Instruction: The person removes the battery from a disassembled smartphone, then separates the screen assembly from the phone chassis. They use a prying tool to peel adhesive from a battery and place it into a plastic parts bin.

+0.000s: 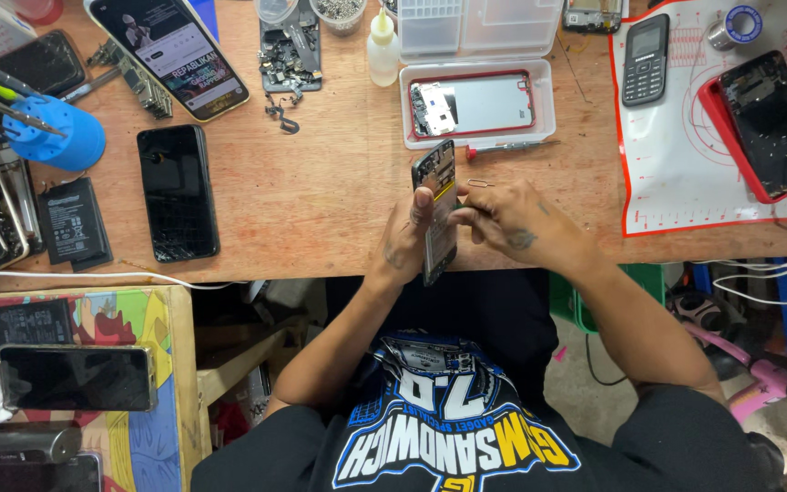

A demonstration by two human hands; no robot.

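Where the hands [457,223] work, phones litter a wooden bench [321,191].

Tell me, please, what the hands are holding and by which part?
The left hand grips an opened phone edge-on by its long side; the right hand pinches its opposite edge.

Bare tabletop [321,191] is left in a broad strip between the cracked black phone [178,192] and the hands, so passage is open there toward the near edge. Ahead of the hands, the way is closed by a white tray [477,103] and, just before it, a red screwdriver [510,147]; a small bottle [382,48] and a heap of parts [289,56] stand beyond. The right side is taken up by a red-edged mat [685,173] carrying a keypad phone [645,59]. The left is crowded by a blue tool stand [56,135] and a battery [73,221].
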